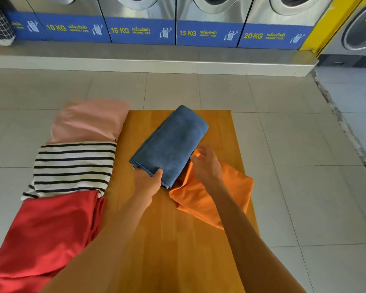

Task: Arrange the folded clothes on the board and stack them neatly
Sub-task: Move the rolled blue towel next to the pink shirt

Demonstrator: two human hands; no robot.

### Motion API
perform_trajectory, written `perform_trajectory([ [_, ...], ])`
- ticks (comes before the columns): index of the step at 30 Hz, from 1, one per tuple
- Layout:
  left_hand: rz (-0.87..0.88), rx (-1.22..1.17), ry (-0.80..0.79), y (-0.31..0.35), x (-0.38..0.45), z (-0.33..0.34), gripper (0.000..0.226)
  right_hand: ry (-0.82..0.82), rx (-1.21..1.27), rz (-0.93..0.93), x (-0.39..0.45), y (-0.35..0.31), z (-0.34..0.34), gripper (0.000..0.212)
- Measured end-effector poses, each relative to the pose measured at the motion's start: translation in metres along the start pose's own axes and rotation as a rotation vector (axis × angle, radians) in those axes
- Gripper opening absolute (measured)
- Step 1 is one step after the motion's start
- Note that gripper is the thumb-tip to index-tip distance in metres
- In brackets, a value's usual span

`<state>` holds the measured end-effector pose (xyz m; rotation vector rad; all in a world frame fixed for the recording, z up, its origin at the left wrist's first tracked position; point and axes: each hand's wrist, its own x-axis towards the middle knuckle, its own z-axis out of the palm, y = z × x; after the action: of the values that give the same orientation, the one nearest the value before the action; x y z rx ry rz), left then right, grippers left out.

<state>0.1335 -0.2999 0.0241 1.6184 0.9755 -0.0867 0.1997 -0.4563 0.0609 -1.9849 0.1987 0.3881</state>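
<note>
Your left hand (149, 182) grips the near corner of the folded blue cloth (171, 142), which lies tilted on the wooden board (156, 240), partly over an orange cloth (201, 199). Your right hand (205, 163) hovers loosely open beside it, holding nothing.

Blue denim-looking cloth (170, 143), orange cloth (201, 199), pink (91, 121), black-and-white striped (72, 169) and red (49, 233) garments, honey-brown board (161, 240).

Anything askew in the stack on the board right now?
Yes. The blue folded cloth lies diagonally across the board, and the orange cloth under it is rumpled, spilling over the board's right edge.
</note>
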Motion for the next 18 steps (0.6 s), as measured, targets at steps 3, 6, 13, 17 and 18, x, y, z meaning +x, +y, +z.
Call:
perform_trajectory([
  [3,0.116,0.210,0.114,0.009,0.026,-0.012,0.048,-0.059,-0.344,-0.318,0.030,-0.010,0.010,0.059],
  [6,0.271,0.395,0.224,0.022,0.063,-0.034,0.053,-0.154,-0.720,-0.409,0.060,-0.015,0.027,0.070],
  [13,0.195,0.491,0.199,0.071,0.130,-0.051,0.026,-0.194,-0.925,-0.349,0.110,-0.028,0.071,0.072],
  [17,0.213,0.554,0.240,0.085,0.153,-0.054,0.022,-0.194,-0.962,-0.325,0.135,-0.049,0.088,0.073],
  [18,0.226,0.560,0.255,0.088,0.157,-0.055,0.022,-0.195,-0.964,-0.316,0.139,-0.052,0.091,0.073],
])
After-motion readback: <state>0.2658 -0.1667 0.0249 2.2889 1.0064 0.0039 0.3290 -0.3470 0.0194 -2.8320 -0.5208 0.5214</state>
